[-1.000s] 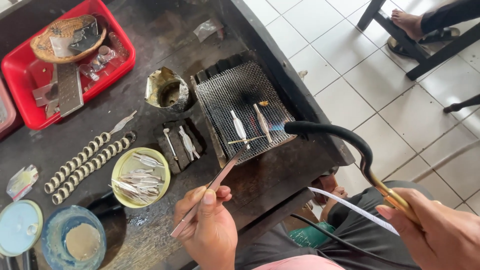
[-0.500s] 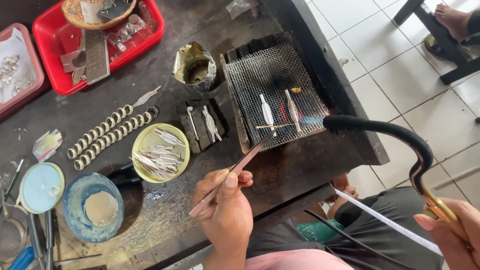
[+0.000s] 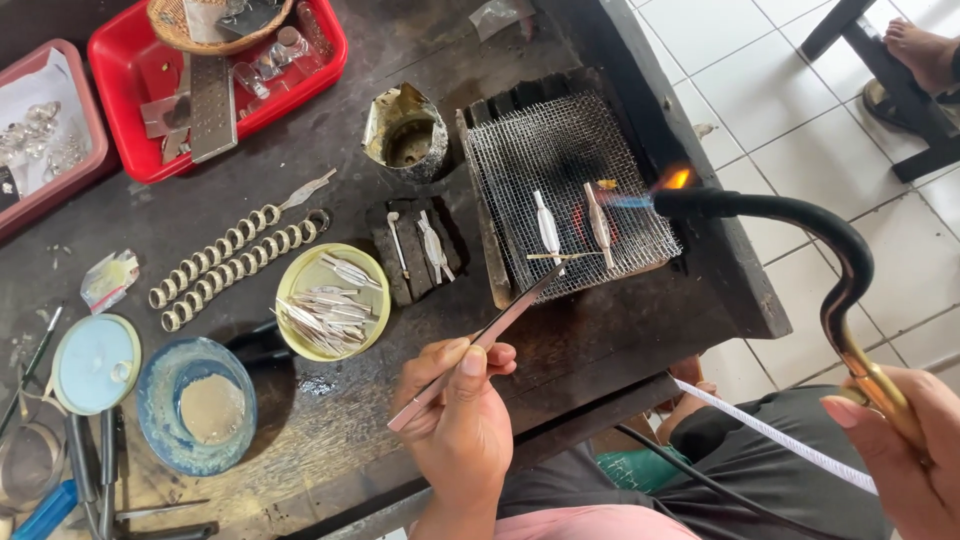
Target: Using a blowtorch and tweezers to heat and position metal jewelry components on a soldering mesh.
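My left hand [image 3: 455, 420] grips long metal tweezers [image 3: 490, 335]; their tip reaches the front edge of a wire mesh [image 3: 570, 150] on a dark block and touches a thin rod lying there. Two slim silver pieces [image 3: 548, 225] lie on the mesh. My right hand [image 3: 900, 440] holds the brass handle of a curved black torch [image 3: 790, 215]. Its nozzle points left, and a blue and orange flame [image 3: 640, 195] hits the right silver piece, which glows red beside it.
A yellow dish [image 3: 330, 300] holds several silver pieces. Left of it lie two rows of rings [image 3: 230, 255], a blue bowl [image 3: 195, 400] and a pale lid [image 3: 95, 362]. A red tray [image 3: 320, 45] and metal cup [image 3: 405, 125] sit farther back. Another person's foot [image 3: 920, 50] rests top right.
The tweezers' tip has moved up from the bench onto the mesh's front edge. The torch flame now plays on the right silver piece, with a red glow there.
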